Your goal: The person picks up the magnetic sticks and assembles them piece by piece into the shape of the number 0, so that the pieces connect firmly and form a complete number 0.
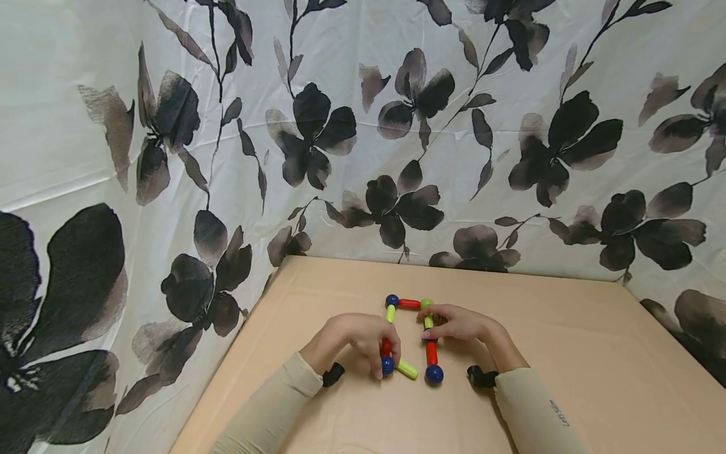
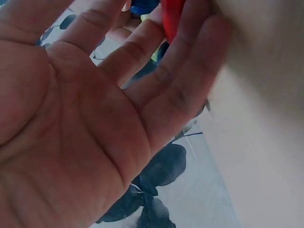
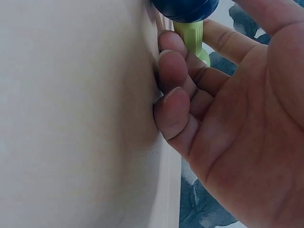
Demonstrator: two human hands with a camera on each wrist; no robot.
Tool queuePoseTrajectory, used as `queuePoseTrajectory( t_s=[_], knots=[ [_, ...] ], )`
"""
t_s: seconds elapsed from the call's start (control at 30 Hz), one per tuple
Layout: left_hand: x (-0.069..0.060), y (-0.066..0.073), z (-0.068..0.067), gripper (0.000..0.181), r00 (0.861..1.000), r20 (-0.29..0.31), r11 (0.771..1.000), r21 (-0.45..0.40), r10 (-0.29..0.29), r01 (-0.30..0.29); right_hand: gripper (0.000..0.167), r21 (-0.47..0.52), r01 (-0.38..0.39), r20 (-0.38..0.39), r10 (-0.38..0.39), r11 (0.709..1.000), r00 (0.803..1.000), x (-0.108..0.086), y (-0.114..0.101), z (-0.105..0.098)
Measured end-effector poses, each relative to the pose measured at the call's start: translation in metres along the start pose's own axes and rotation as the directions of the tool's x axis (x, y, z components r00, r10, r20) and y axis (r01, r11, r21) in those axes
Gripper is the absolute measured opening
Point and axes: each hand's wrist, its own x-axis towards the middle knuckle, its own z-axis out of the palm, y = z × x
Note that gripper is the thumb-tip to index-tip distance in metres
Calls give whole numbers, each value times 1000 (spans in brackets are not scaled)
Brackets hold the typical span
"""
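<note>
Magnetic building sticks and balls form an outline open at the near side on the table. My left hand [image 1: 371, 337] grips the left side's red stick [image 1: 386, 347], just above a blue ball [image 1: 387, 365]; the left wrist view shows the red stick [image 2: 172, 19] at the fingers. A yellow-green stick [image 1: 406, 369] angles out from that ball. My right hand [image 1: 462, 321] pinches the right side around a yellow-green stick [image 1: 428, 322] and the blue ball [image 3: 186, 7] below it, partly hidden by the thumb. Below, a red stick [image 1: 432, 353] ends in another blue ball [image 1: 433, 375].
At the far side, a red stick [image 1: 409, 304] links a blue ball [image 1: 392, 301] and a green ball [image 1: 426, 304]. The tan table [image 1: 567, 340] meets a floral cloth [image 1: 482, 157] behind and at the left.
</note>
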Motion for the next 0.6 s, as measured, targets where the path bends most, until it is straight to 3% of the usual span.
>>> queuePoseTrajectory(
  t_s=[0.27,0.6],
  knots=[
    [-3,3,1,38,999,1,999,-26,-46,46,37,13,34,3,-34,999,999,1,2,0],
    [-5,6,-1,41,996,-16,996,-27,-85,84,38,10,21,-1,-21,1000,1000,1,3,-1]
  ],
)
